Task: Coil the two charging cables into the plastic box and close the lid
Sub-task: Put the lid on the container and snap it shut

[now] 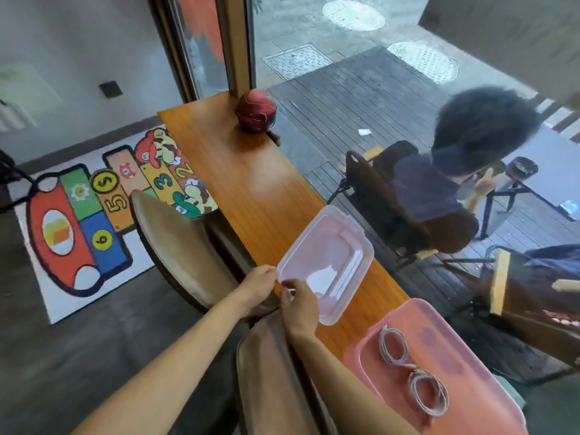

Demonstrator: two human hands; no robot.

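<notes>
Nearest the camera, at the lower right, one pink plastic box (470, 350) lies on the long wooden tabletop (238, 171), and two coiled charging cables (411, 368) rest inside it, one coil just beyond the other and touching end to end. Just past the box, one clear lid (332, 262) is held tilted above the tabletop, its near corner raised. Two hands meet at that near edge. The right hand (298, 304) pinches a latch tab of the lid between thumb and fingers. The left hand (259, 287) is at the lid's left corner with its fingers bent toward the rim; whether they actually grip it cannot be told. Left of the arms stands one tan chair (179, 246), pushed close to the tabletop. Further along the tabletop sits one red round ornament (255, 111), well apart from the lid. On the floor to the left lies one colourful numbered rug (84, 224). Beyond the window glass one seated person (439, 189) faces away.
</notes>
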